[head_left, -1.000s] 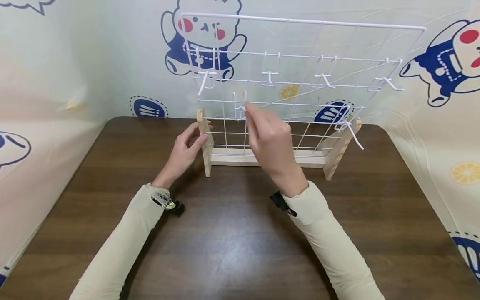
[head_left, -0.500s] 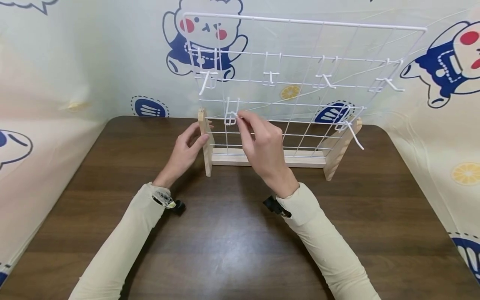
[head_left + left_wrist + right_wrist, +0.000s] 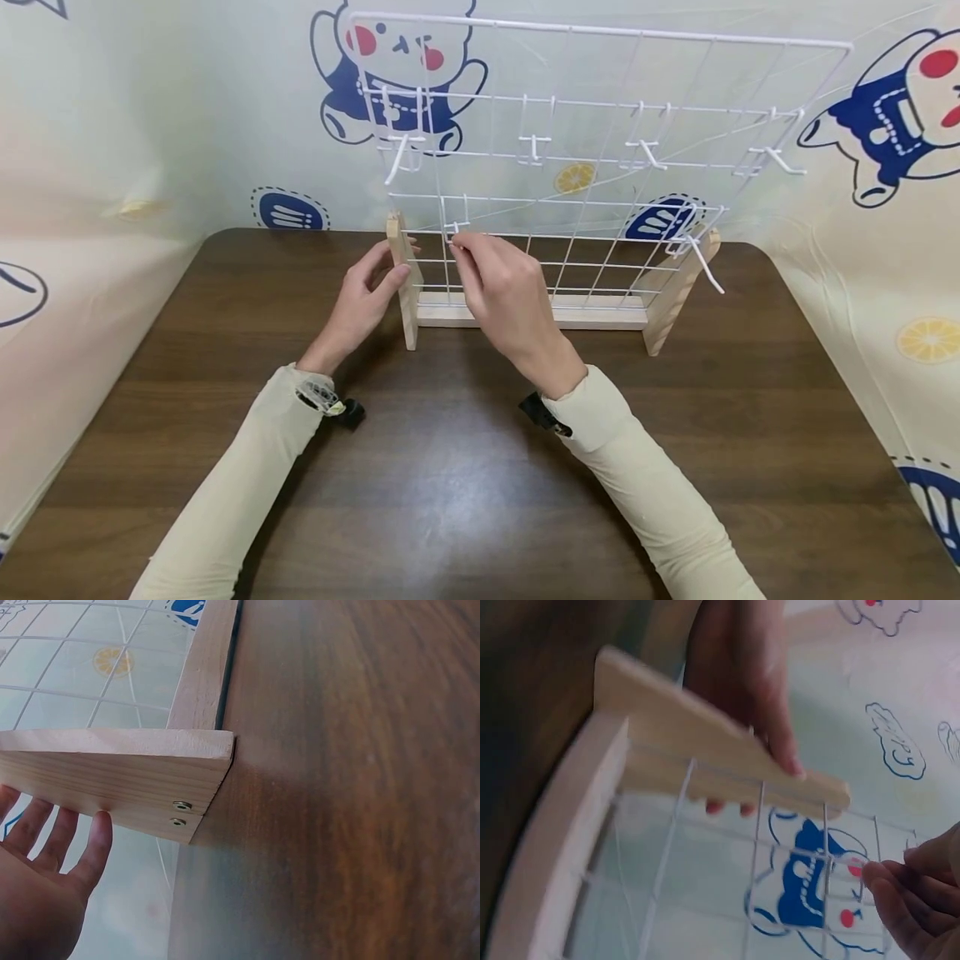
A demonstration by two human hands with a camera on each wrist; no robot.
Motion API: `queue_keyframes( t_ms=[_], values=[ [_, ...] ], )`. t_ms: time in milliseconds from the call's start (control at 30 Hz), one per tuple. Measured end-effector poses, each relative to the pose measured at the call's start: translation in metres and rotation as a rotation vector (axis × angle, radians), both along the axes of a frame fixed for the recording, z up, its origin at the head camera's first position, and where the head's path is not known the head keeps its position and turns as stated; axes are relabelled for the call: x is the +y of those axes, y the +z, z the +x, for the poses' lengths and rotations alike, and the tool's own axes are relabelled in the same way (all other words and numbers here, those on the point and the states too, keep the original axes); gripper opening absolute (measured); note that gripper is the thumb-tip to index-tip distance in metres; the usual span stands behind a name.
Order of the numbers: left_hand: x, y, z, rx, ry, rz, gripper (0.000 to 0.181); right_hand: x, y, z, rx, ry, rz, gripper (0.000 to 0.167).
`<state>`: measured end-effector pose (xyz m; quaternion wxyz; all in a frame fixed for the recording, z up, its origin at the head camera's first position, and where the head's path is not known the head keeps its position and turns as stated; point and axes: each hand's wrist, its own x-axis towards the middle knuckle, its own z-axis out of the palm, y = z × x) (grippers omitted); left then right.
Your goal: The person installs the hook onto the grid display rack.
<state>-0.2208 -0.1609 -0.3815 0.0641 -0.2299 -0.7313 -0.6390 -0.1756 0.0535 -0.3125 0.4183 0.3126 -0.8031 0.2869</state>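
A white wire grid rack stands on a wooden base with two wooden side panels. My left hand holds the left side panel, thumb at its front edge and fingers reaching round behind. In the left wrist view, the same hand lies along the panel's outer face. My right hand pinches a white wire hook between thumb and fingertips, at the lower left of the grid. The right fingers cover part of the hook; whether its prongs sit over a wire I cannot tell.
Several other white hooks hang on the grid: an upper row including the left hook and a lower right hook that juts forward. The rack stands near the back of the brown table. Behind it hangs a printed cloth.
My right hand has moved left and down along the grid with the hook, from near the middle towards the left panel. The left hand keeps its place on the panel. The view has shifted slightly.
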Motion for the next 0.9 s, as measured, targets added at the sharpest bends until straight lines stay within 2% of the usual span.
queue_keyframes(
  t_ms=[100, 200, 367, 467, 633, 767, 900],
  values=[
    [0.0, 0.001, 0.0, -0.003, -0.001, 0.006, 0.036, 0.0, 0.0, -0.002, -0.119, 0.082, -0.071, 0.011],
    [0.0, 0.001, -0.001, -0.01, -0.004, 0.001, 0.036, 0.002, 0.001, -0.003, -0.27, 0.201, -0.172, 0.012],
    [-0.001, 0.001, 0.0, -0.013, -0.002, -0.011, 0.037, 0.01, 0.006, -0.006, -0.647, 0.539, -0.441, 0.022],
    [-0.001, 0.002, 0.0, -0.013, 0.004, -0.026, 0.039, 0.018, 0.011, -0.009, -0.794, 0.68, -0.565, 0.028],
    [0.0, 0.003, 0.001, -0.01, 0.01, -0.039, 0.04, 0.027, 0.016, -0.01, -0.859, 0.773, -0.606, 0.031],
    [-0.001, 0.004, 0.001, -0.006, 0.018, -0.043, 0.038, 0.028, 0.015, -0.012, -0.876, 0.814, -0.599, 0.034],
    [0.0, 0.003, 0.0, -0.014, 0.017, -0.051, 0.038, 0.028, 0.013, -0.015, -0.892, 0.857, -0.637, 0.038]
  ],
)
